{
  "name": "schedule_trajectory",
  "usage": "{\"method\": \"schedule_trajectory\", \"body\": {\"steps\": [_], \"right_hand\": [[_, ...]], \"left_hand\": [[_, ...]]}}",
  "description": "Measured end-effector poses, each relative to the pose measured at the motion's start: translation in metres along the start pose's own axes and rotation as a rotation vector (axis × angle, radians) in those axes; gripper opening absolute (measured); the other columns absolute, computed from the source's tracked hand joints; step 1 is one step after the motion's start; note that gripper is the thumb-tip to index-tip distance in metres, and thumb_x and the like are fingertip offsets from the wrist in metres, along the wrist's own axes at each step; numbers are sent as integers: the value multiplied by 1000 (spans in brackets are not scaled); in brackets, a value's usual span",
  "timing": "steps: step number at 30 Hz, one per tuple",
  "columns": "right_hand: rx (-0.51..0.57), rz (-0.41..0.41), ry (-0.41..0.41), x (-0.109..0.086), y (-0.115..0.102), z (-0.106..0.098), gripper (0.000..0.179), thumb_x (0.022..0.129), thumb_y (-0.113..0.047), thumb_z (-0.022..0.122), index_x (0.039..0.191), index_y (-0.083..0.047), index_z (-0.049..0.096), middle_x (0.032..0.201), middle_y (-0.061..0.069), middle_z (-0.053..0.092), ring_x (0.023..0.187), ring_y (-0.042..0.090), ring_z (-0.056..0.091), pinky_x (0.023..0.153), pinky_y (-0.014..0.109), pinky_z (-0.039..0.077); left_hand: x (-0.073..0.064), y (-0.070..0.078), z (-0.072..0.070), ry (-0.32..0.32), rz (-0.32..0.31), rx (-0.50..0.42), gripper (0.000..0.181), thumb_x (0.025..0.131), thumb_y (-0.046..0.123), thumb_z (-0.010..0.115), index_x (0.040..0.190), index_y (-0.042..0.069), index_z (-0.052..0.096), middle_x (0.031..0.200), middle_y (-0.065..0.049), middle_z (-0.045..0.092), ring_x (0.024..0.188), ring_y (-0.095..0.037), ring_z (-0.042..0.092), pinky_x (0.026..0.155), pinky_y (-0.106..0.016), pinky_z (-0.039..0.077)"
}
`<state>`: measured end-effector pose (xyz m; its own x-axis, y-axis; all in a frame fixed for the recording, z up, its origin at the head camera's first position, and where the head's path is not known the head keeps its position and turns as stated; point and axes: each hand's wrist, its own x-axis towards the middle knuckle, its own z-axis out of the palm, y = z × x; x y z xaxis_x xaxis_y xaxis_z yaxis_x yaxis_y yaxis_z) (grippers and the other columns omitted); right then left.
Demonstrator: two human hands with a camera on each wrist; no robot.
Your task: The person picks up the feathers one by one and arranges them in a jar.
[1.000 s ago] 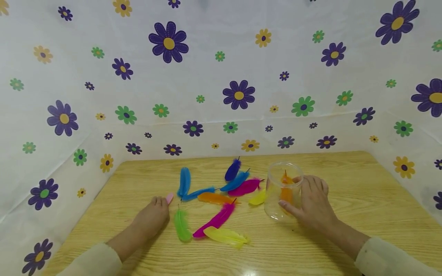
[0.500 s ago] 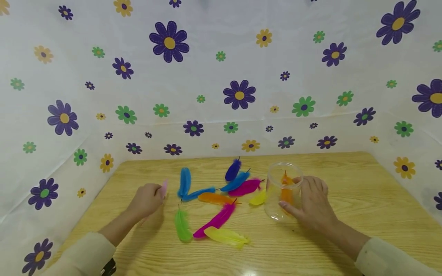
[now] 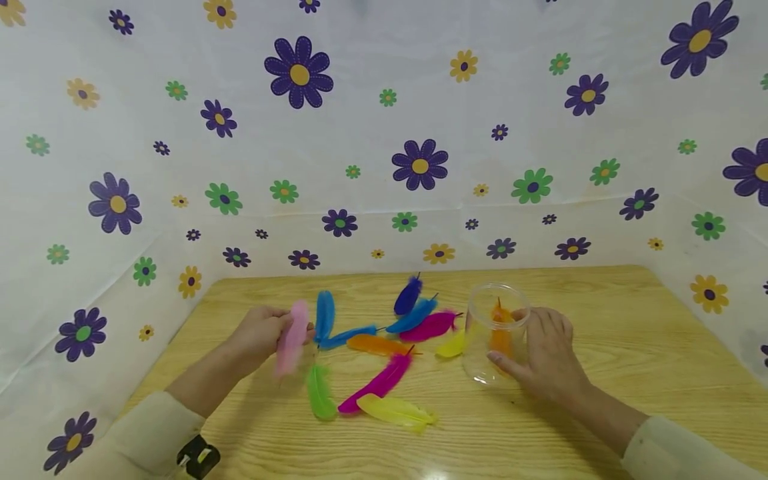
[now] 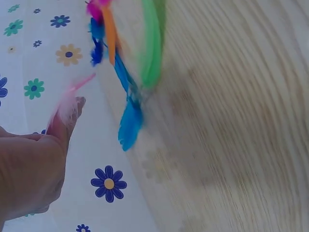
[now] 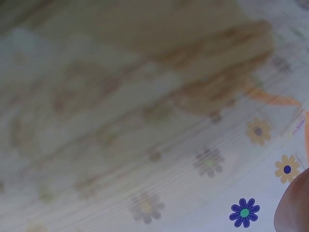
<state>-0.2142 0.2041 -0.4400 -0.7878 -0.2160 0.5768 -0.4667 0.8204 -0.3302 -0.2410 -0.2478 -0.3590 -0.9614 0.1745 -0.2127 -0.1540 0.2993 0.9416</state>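
Left grip [image 3: 258, 333]: here I am, thumb and fingers nearly together, pinching a soft, slender pink feather [image 3: 293, 340]; nothing else in there that I can see.
Pink feather: slanting, apparently lifted off the pale wood-grain counter [image 3: 606, 320], just left of a bright blue feather [image 3: 325, 313]; whether my fingertips brush that one, I can't tell.
Right grip [image 3: 549, 347]: curled partway round a clear, round, see-through jar [image 3: 477, 363], thumb on the near wall, fingers on the far right side.
Clear jar: upright, mouth uncovered, a fluffy orange feather [image 3: 501, 333] standing inside.
Between my hands: a slim green feather [image 3: 321, 393], a long magenta feather [image 3: 384, 380] and a pale yellow feather [image 3: 396, 413], with more beyond them, some overlapping.
Pinch risk: too slack and this featherweight could drift off on a puff of air; too hard and I could crease its vane.
Sweep risk: a low pass rightward could let my cream left sleeve [image 3: 159, 420] drag the loose feathers along.
Jar risk: it looks light, so an uneven squeeze could tip it; a slide left could trap the short yellow feather [image 3: 451, 345] beside its base.
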Motion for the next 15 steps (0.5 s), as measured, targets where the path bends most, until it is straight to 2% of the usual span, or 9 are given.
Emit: {"method": "schedule_trajectory", "body": {"steps": [4, 8, 12, 15], "right_hand": [[0, -6, 9, 0, 0, 0, 72, 82, -50, 74, 122, 4, 50, 116, 21, 56, 118, 42, 44, 102, 59, 27], [-1, -7, 10, -1, 0, 0, 72, 81, -50, 74, 122, 4, 50, 116, 21, 56, 118, 42, 43, 102, 59, 27], [0, 0, 3, -1, 0, 0, 72, 81, -50, 75, 123, 4, 50, 117, 22, 56, 119, 42, 42, 103, 61, 27], [4, 1, 1, 0, -1, 2, 72, 81, -49, 75, 123, 4, 51, 117, 21, 57, 119, 42, 43, 103, 61, 27]], "left_hand": [[-1, 6, 2, -112, -35, -192, 48, 109, 6, 24, 146, -24, 21, 126, -27, 64, 106, -20, 71, 92, -30, 57], [-3, 9, 3, -220, -87, -444, 49, 109, 6, 22, 151, -18, 12, 128, -24, 65, 109, -20, 71, 97, -30, 54], [-3, 9, 3, -257, -127, -648, 52, 109, 7, 20, 155, -11, 3, 121, -20, 68, 112, -22, 69, 103, -32, 48], [-4, 6, 4, -229, -155, -723, 54, 109, 9, 19, 156, -8, -2, 114, -15, 71, 112, -23, 69, 105, -33, 45]]}}
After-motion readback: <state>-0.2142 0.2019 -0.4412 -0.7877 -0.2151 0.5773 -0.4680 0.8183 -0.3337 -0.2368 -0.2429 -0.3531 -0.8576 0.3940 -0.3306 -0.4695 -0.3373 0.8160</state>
